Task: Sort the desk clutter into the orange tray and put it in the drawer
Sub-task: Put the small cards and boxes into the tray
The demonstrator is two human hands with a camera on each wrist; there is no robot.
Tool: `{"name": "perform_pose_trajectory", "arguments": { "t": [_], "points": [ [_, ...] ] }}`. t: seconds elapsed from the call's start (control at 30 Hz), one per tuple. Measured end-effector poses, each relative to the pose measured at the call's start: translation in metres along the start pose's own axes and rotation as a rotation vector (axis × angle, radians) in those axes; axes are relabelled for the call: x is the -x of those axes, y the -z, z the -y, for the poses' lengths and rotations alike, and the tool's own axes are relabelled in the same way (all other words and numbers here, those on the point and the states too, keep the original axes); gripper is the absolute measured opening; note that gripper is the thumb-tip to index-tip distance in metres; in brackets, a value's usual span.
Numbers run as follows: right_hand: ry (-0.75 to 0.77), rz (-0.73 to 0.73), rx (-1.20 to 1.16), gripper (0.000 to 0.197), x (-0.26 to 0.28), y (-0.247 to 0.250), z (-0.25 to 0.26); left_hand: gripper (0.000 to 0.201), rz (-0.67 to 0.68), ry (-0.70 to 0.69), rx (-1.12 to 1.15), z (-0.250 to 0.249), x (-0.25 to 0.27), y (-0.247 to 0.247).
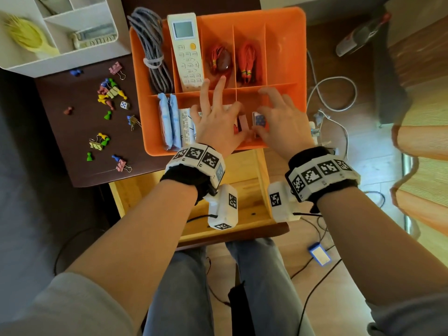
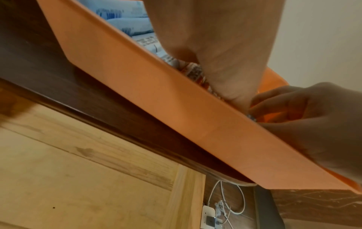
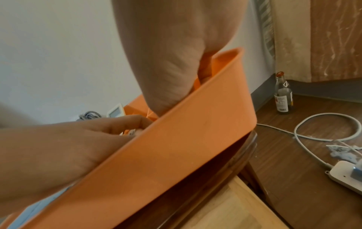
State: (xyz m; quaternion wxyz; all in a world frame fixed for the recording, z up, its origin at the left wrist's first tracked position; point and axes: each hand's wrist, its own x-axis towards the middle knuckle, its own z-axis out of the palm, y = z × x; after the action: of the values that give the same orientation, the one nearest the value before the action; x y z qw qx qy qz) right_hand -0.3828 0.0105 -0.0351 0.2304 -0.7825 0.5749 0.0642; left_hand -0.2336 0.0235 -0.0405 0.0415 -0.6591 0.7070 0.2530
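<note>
The orange tray (image 1: 286, 14) sits on the dark desk (image 1: 60, 132), above the open wooden drawer (image 1: 244, 197). Its back compartments hold a grey cable (image 1: 152, 49), a white remote (image 1: 186, 49) and two red tassel charms (image 1: 219, 60). Blue tissue packs (image 1: 169, 122) fill the front left. Both hands reach into the front compartments. My left hand (image 1: 238, 117) pinches a pink-and-white box (image 1: 242, 124) between index and thumb, its other fingers straight. My right hand (image 1: 264, 122) grips a small blue-patterned box (image 1: 258, 117). The wrist views mostly show the tray wall (image 2: 156, 100) (image 3: 176, 147).
Coloured game pawns (image 1: 104, 93), binder clips (image 1: 121, 164) and a die (image 1: 124, 105) lie scattered on the desk left of the tray. A white organiser (image 1: 21, 61) holds a yellow brush (image 1: 26, 35). White cables (image 1: 339, 98), a power strip (image 3: 344, 176) and a bottle (image 3: 283, 96) are on the floor.
</note>
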Motion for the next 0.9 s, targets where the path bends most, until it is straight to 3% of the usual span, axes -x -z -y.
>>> {"name": "perform_pose_trajectory", "arguments": {
  "t": [0.67,0.9],
  "points": [
    [-0.037,0.022,-0.009,0.02,0.004,-0.004,0.003,0.022,-0.091,0.034,0.049,-0.006,-0.004,-0.008],
    [-0.028,-0.068,-0.106,0.029,0.005,0.001,0.009,0.027,-0.097,-0.021,0.157,0.001,0.007,0.0]
  ]
}}
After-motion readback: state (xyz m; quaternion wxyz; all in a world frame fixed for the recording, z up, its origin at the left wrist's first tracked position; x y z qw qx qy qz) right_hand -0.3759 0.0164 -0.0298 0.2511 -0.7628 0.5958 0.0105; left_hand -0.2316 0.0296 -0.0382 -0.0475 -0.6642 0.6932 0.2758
